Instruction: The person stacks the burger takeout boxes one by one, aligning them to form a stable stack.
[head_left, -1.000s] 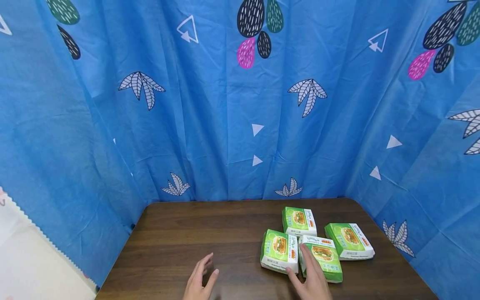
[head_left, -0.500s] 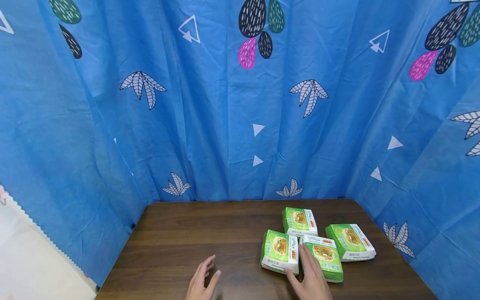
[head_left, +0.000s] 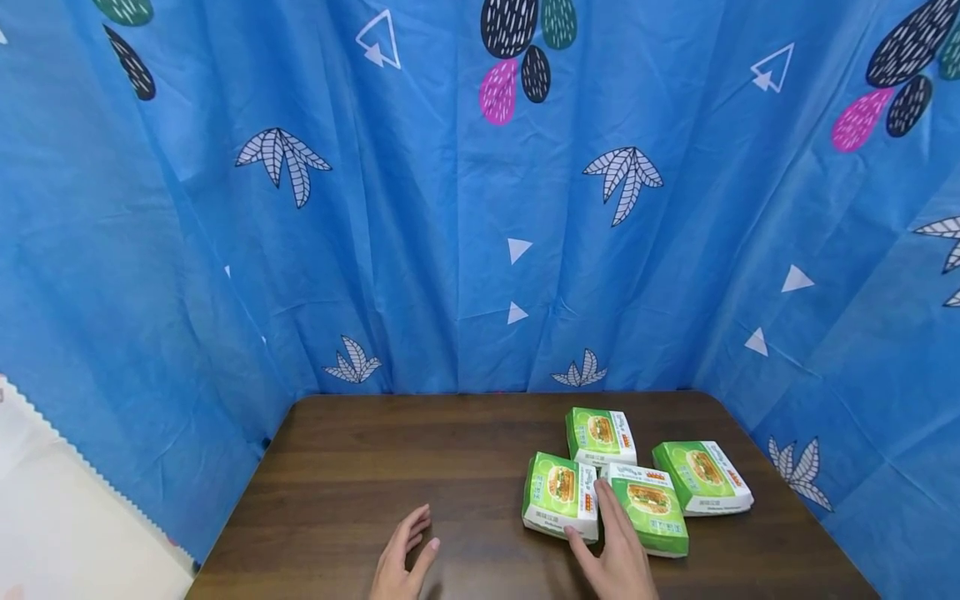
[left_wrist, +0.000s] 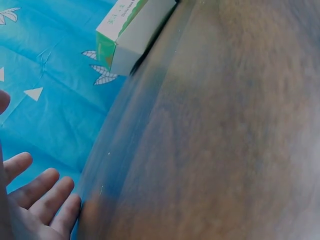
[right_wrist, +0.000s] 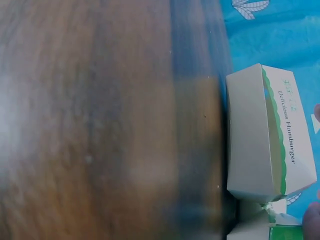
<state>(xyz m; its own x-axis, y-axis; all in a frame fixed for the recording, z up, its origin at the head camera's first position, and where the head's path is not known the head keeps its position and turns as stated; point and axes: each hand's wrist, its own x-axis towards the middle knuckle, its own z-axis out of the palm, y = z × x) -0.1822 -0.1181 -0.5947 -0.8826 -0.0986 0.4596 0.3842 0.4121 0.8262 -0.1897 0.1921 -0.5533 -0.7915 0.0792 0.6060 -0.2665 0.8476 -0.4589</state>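
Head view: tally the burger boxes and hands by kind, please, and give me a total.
Burger boxes: 4 (leftmost box, rearmost box, frontmost box, rightmost box)
Hands: 2 (left hand, right hand)
Total: 6

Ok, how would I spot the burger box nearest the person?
Look right along the brown table. Just past the right hand, on its right, lies the green box. Its white strip runs along the far edge; the other three boxes carry theirs on the right.
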